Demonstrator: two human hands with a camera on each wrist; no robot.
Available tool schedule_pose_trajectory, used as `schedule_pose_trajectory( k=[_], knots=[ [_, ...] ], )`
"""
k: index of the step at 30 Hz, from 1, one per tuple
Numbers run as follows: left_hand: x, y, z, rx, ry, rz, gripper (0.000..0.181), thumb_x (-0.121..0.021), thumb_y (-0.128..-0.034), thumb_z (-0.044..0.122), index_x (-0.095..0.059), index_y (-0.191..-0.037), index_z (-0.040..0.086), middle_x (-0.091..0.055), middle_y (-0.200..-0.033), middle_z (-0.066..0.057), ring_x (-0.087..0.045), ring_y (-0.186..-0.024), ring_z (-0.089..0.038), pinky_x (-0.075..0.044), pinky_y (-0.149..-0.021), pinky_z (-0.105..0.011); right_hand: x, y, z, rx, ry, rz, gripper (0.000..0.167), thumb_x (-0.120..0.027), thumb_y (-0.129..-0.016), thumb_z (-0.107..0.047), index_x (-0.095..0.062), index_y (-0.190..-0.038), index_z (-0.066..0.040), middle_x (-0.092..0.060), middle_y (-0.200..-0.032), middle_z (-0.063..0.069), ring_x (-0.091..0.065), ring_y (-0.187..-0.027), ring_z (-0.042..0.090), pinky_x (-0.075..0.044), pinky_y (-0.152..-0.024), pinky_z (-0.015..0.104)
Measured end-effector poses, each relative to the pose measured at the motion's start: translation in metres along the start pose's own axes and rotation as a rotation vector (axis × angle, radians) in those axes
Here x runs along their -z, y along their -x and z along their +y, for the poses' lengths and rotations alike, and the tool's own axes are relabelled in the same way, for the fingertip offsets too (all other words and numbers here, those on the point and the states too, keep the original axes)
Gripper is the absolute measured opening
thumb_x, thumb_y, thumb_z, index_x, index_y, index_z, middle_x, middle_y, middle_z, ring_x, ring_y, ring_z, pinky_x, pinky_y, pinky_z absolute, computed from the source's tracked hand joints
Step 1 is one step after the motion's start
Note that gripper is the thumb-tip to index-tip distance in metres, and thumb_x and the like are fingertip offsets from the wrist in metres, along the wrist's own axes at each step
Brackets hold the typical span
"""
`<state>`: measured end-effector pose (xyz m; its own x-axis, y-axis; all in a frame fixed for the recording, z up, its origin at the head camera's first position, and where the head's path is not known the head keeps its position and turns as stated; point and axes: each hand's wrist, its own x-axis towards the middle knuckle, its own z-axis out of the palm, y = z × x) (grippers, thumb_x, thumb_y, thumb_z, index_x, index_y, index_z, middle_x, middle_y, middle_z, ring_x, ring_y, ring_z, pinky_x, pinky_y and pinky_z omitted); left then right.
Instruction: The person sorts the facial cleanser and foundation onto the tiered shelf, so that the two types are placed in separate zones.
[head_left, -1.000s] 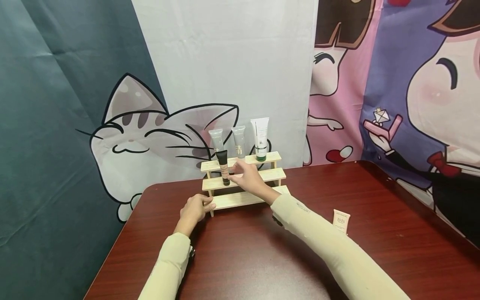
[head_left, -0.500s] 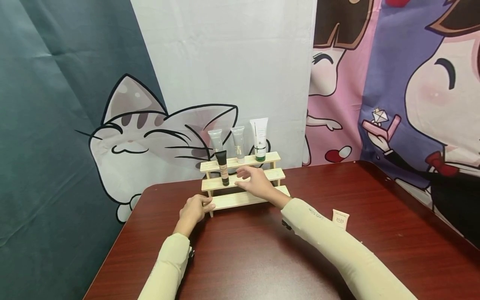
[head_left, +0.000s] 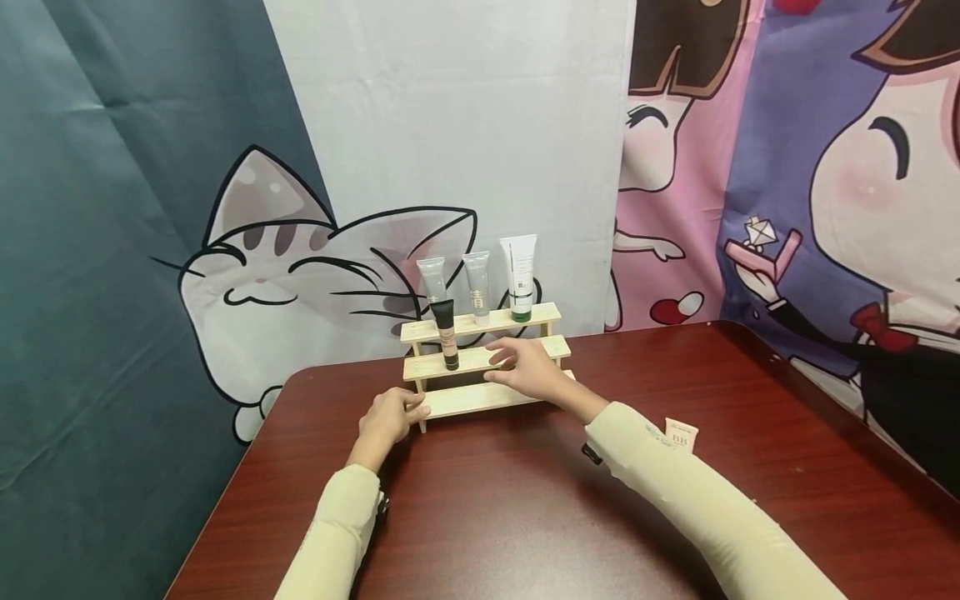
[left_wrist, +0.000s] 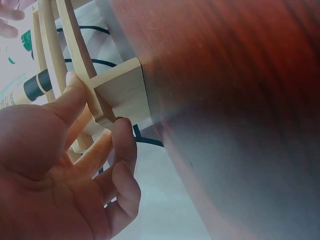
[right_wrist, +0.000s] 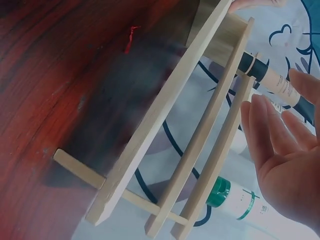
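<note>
A three-step wooden display stand stands on the table. My left hand grips the left end of its lowest step; in the left wrist view, the thumb lies on top and fingers curl around the corner. On the middle step, toward the left, a beige tube with black cap and top stands on its cap. My right hand hovers in front of the stand's right half, fingers loosely bent and holding nothing. The top step carries two clear tubes and a white tube with a green cap.
A pale pink tube marked BB is on the table at the right, partly hidden by my right sleeve. Behind the dark red table hangs a printed cloth. A small red thread shows in the right wrist view.
My right hand has let go of the beige tube and drawn away to the right. The tube stays standing on the middle step. My left hand has not moved.
</note>
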<state>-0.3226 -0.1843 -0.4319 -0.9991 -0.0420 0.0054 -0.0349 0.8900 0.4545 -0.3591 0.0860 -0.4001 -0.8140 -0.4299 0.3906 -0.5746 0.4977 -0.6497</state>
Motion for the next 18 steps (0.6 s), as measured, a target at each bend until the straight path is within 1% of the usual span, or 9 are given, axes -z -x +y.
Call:
schedule_pose_trajectory(
  k=[6,12,18],
  knots=[
    [-0.001,0.000,0.000,-0.007,0.001,-0.006,0.043,-0.071,-0.0908,0.040,-0.067,-0.132,0.027,-0.057,-0.142,-0.008,-0.053,-0.127,-0.038,-0.047,-0.090,-0.060,0.010,0.012,0.001,0.002,0.007,-0.013,0.050,-0.082,-0.083,-0.017,-0.065,-0.126,0.000,-0.075,-0.099,0.008,-0.073,-0.087,0.022,-0.058,-0.075,0.033],
    [0.001,0.001,0.001,-0.004,0.002,-0.007,0.043,-0.071,-0.0908,0.039,-0.067,-0.132,0.027,-0.057,-0.141,-0.008,-0.053,-0.127,-0.038,-0.046,-0.089,-0.061,0.023,0.024,0.002,-0.020,0.011,-0.007,0.048,-0.083,-0.082,-0.017,-0.065,-0.123,0.000,-0.074,-0.098,0.009,-0.072,-0.085,0.021,-0.058,-0.074,0.036],
    [0.001,0.000,0.001,-0.005,-0.004,-0.012,0.044,-0.070,-0.0911,0.040,-0.066,-0.133,0.027,-0.056,-0.142,-0.008,-0.053,-0.127,-0.038,-0.046,-0.090,-0.060,0.034,0.035,0.005,-0.035,0.052,0.008,0.044,-0.083,-0.082,-0.019,-0.068,-0.119,0.000,-0.075,-0.098,0.011,-0.072,-0.080,0.018,-0.058,-0.072,0.036]
  ],
)
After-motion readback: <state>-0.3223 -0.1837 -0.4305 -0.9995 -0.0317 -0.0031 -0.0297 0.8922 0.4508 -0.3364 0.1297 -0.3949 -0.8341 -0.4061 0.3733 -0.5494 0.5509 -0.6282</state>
